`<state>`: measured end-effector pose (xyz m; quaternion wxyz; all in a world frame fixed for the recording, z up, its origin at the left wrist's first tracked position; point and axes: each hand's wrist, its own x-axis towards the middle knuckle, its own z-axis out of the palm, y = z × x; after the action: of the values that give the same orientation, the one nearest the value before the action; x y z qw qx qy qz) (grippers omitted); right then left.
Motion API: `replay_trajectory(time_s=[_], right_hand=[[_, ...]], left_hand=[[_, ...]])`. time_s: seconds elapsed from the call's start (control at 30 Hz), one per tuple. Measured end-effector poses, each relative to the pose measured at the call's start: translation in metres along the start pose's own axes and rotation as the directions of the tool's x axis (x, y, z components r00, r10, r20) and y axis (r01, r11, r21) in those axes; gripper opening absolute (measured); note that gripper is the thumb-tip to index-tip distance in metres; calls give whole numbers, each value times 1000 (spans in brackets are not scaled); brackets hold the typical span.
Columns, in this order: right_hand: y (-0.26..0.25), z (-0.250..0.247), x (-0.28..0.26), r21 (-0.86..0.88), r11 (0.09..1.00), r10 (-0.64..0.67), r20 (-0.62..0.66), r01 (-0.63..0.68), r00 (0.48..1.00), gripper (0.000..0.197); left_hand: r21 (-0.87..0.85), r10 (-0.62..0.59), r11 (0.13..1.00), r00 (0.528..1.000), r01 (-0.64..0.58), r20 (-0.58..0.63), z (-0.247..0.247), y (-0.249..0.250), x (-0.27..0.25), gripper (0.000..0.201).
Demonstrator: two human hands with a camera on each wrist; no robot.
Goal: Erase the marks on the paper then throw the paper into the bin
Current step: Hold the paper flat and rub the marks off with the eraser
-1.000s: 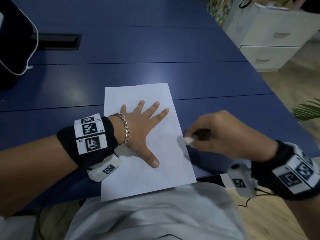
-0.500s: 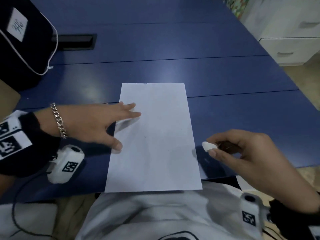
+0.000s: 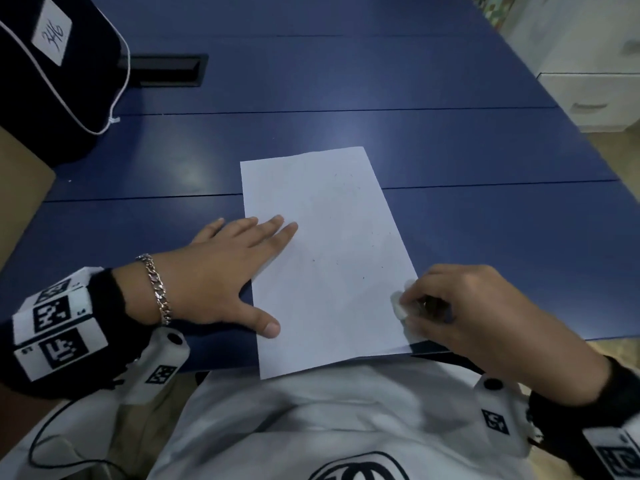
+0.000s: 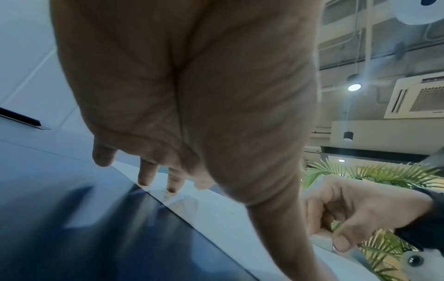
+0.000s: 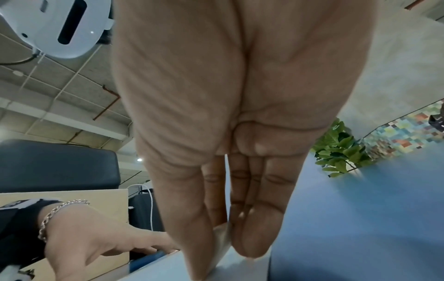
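A white sheet of paper [image 3: 329,261] lies on the blue table [image 3: 450,150], its near end hanging over the front edge. Only faint grey traces and tiny dark specks show on it. My left hand [image 3: 242,268] lies flat at the sheet's left edge, straight fingertips [image 4: 146,182] and thumb pressing on the paper [image 4: 216,218]. My right hand [image 3: 408,303] pinches a small white eraser [image 3: 398,308] and holds it against the sheet's right edge near the lower corner. In the right wrist view the eraser [image 5: 223,239] sits between thumb and fingers, touching the paper [image 5: 168,266].
A black bag [image 3: 52,64] with a white label stands at the table's far left. A dark cable slot [image 3: 166,71] is set into the tabletop behind it. White drawers [image 3: 588,98] stand off the table's right side. No bin is in view.
My left hand slid from the middle of the sheet to its left edge. My right hand, with the eraser, drew off to the right, then came back onto the sheet's right edge.
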<state>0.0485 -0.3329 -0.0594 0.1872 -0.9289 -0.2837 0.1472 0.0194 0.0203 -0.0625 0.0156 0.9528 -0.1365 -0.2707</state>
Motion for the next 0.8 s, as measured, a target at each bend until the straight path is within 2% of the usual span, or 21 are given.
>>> replay_trajectory(time_s=[0.1, 0.17, 0.23, 0.3, 0.37, 0.47, 0.6, 0.67, 0.8], right_hand=[[-2, -8, 4, -15, 1000, -4, 44, 5, 999, 7], [0, -18, 12, -84, 996, -8, 84, 15, 996, 5], [1, -29, 24, -172, 984, -24, 90, 39, 996, 8], [-2, -37, 37, -209, 975, -64, 44, 72, 997, 8], [-10, -40, 51, -202, 971, -128, 6, 126, 992, 8], [-21, -34, 68, -228, 957, -181, 8, 178, 983, 9], [-22, -27, 83, -303, 944, -131, 12, 129, 991, 20], [-26, -24, 82, -308, 943, -128, 19, 128, 992, 20], [-45, -13, 62, -256, 934, -202, 197, 249, 959, 10]], left_hand=[[-66, 12, 998, 994, -19, -113, -12, 3, 1, 130], [-84, 75, 992, 969, -97, -235, -28, 6, 10, 118], [-99, 142, 979, 945, -178, -293, -43, 9, 25, 114], [-43, 201, 975, 949, -218, -244, -52, 12, 44, 123], [37, 242, 970, 962, -239, -128, -52, 21, 61, 132], [97, 218, 971, 976, -218, 11, -42, 36, 78, 134], [118, 179, 976, 983, -181, 32, -31, 42, 85, 145], [112, 165, 980, 986, -167, 27, -29, 41, 86, 148], [122, 147, 981, 989, -150, 32, -27, 43, 86, 151]])
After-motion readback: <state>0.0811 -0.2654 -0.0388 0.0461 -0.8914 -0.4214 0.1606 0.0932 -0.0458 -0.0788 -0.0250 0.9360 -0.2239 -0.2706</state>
